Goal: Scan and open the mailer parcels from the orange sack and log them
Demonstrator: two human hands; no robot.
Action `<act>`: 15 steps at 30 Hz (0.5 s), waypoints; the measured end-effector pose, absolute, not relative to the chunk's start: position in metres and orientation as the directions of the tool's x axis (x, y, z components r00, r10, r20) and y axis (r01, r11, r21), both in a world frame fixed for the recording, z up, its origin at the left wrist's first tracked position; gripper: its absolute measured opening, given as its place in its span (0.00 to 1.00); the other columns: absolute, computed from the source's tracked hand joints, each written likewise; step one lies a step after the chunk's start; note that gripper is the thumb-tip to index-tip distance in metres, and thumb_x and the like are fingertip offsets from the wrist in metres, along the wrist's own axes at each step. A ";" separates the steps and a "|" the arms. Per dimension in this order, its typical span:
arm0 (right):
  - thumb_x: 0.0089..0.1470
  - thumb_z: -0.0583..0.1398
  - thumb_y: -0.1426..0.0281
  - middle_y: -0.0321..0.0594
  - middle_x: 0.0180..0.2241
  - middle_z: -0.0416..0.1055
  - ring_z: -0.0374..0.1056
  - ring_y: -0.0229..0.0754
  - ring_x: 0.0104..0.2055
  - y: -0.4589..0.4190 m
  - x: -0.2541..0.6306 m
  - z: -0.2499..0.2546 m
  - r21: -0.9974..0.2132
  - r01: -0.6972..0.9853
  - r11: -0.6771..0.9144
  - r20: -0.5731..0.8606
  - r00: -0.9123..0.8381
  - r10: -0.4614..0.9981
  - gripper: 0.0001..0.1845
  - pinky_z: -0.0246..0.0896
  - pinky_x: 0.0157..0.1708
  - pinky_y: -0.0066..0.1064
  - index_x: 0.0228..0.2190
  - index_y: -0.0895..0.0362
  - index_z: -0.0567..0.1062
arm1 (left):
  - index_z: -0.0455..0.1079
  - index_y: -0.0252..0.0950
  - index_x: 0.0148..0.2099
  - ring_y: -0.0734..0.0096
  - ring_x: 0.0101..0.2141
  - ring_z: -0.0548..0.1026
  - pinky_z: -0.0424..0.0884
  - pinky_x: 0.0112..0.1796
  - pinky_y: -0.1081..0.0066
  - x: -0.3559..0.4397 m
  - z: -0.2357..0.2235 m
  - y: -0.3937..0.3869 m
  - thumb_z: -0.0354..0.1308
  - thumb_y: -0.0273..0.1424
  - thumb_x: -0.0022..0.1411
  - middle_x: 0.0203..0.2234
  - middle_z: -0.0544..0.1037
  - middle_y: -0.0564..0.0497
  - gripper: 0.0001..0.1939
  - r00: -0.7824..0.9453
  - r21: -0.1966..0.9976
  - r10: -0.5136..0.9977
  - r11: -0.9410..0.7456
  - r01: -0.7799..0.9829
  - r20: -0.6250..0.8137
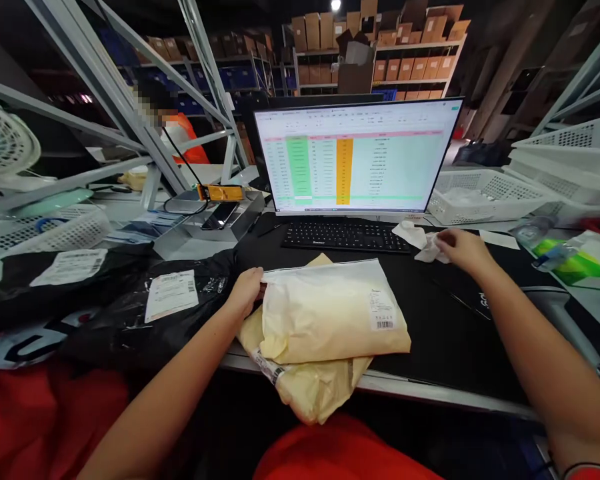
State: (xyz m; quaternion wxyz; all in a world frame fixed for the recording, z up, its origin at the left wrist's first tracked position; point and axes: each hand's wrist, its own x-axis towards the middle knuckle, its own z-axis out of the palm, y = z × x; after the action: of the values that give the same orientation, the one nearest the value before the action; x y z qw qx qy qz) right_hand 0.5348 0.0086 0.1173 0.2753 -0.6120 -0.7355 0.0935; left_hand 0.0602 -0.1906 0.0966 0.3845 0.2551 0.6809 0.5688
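Observation:
A pale yellow zip-top plastic bag point(325, 313) with a white barcode label point(383, 310) lies in front of me. Beneath it, a second yellow bag point(314, 388) juts over the desk's front edge. My left hand point(247, 291) is closed on the upper left corner of the top bag, its fingertips partly hidden. At the right of the keyboard point(347, 237), my right hand point(463, 248) pinches a crumpled white tissue point(429, 248), which rests on the black desk mat point(433, 293).
Black parcels point(215, 287) with white labels lie to the left. A monitor point(355, 160) stands behind the keyboard. White baskets point(480, 190), a tissue pack point(587, 257) and a handheld scanner point(565, 320) are at the right. A person in an orange vest point(195, 143) is beyond the metal frame.

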 end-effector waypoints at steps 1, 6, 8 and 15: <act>0.57 0.60 0.65 0.51 0.44 0.74 0.69 0.58 0.50 0.016 0.551 0.112 -0.440 0.876 0.197 0.317 -0.054 0.947 0.17 0.64 0.54 0.48 0.46 0.60 0.76 | 0.64 0.37 0.34 0.75 0.16 0.67 0.62 0.19 0.77 0.062 0.091 -0.194 0.59 0.41 0.64 0.18 0.69 0.57 0.13 -0.594 0.969 0.767 0.218 -0.118 -0.244; 0.59 0.58 0.61 0.63 0.56 0.66 0.62 0.62 0.59 0.043 0.598 0.072 -0.313 0.944 0.104 0.370 0.021 0.929 0.31 0.58 0.59 0.52 0.57 0.68 0.68 | 0.64 0.36 0.52 0.65 0.32 0.80 0.75 0.32 0.70 0.074 0.089 -0.219 0.60 0.43 0.64 0.36 0.80 0.45 0.21 -0.560 0.953 0.774 0.203 -0.223 -0.296; 0.60 0.57 0.59 0.60 0.57 0.65 0.62 0.61 0.59 0.048 0.605 0.055 -0.281 0.954 0.101 0.374 0.012 0.927 0.31 0.59 0.59 0.51 0.57 0.67 0.68 | 0.63 0.37 0.58 0.60 0.41 0.80 0.76 0.37 0.68 0.081 0.095 -0.232 0.66 0.41 0.58 0.45 0.80 0.41 0.29 -0.530 0.952 0.791 0.245 -0.183 -0.305; 0.62 0.54 0.54 0.54 0.59 0.63 0.58 0.59 0.62 0.046 0.637 0.036 -0.198 0.976 0.094 0.398 -0.007 0.917 0.31 0.55 0.62 0.50 0.58 0.61 0.68 | 0.62 0.38 0.63 0.47 0.56 0.74 0.77 0.45 0.62 0.102 0.086 -0.262 0.72 0.51 0.46 0.61 0.71 0.37 0.47 -0.428 0.960 0.869 0.278 0.008 -0.248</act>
State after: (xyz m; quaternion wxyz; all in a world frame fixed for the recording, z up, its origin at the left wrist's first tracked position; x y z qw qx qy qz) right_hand 0.6366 0.0458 0.0356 0.2185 -0.6699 -0.7064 -0.0669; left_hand 0.1019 -0.2625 0.0865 0.4254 0.3239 0.6770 0.5058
